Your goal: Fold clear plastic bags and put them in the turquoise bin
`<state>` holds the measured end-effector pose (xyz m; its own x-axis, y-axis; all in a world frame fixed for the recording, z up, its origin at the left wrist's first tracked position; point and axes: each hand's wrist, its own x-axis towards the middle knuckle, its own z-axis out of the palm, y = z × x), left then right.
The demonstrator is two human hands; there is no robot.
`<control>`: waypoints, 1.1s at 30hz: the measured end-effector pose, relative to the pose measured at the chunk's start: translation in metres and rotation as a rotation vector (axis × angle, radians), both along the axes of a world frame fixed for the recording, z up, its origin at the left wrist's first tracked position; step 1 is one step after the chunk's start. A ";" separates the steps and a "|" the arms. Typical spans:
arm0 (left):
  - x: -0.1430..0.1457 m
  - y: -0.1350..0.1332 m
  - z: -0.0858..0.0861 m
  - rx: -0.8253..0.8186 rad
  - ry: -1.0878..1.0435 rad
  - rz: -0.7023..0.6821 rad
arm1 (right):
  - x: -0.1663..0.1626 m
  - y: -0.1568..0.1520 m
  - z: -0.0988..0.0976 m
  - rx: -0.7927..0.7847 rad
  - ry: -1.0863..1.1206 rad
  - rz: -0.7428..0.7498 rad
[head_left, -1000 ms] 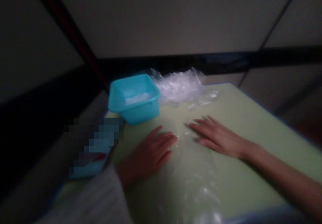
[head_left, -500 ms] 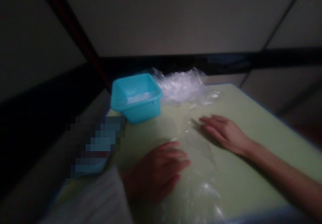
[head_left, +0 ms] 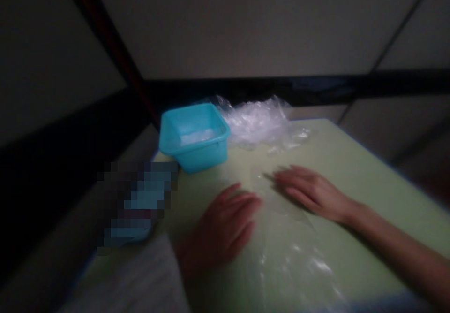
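Left hand [head_left: 223,226] open, palm down, beside clear plastic [head_left: 298,261]; right hand [head_left: 311,191] open too, near it; contact unclear.

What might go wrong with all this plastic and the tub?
The clear plastic by the left hand and right hand looks thin and could crease. The crumpled plastic near the far edge of the table might slip off. The blue tub, near the far left corner, could fall if bumped.

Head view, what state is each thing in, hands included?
Left hand: open, palm down
Right hand: open, palm down
Near plastic: spread out, creased
Far plastic: crumpled, heaped
Tub: upright, open, white contents showing
Blurred blue thing: can't tell
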<state>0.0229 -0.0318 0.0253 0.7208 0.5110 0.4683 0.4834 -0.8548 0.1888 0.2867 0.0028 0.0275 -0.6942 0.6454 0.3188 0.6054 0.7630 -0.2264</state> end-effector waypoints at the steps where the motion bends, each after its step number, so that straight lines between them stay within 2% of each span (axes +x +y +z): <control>1: -0.002 0.006 -0.003 -0.012 0.032 0.078 | 0.000 0.000 0.000 -0.011 -0.007 0.015; 3: -0.006 0.015 -0.009 -0.079 0.130 0.189 | -0.002 -0.001 0.000 -0.031 -0.016 0.036; 8: -0.010 0.023 -0.019 -0.142 0.199 0.324 | -0.004 -0.001 0.000 -0.047 0.000 0.081; 16: -0.012 0.026 -0.022 -0.005 0.050 0.416 | -0.005 -0.004 0.003 -0.087 -0.013 0.121; 20: -0.010 0.024 -0.021 -0.043 0.090 0.404 | -0.007 -0.004 0.000 -0.121 -0.042 0.152; 26: -0.011 0.023 -0.024 -0.158 0.120 0.389 | -0.009 -0.002 -0.005 -0.107 -0.086 0.091; 33: -0.005 0.022 -0.012 -0.240 0.151 0.055 | -0.010 -0.005 0.000 -0.068 -0.008 0.217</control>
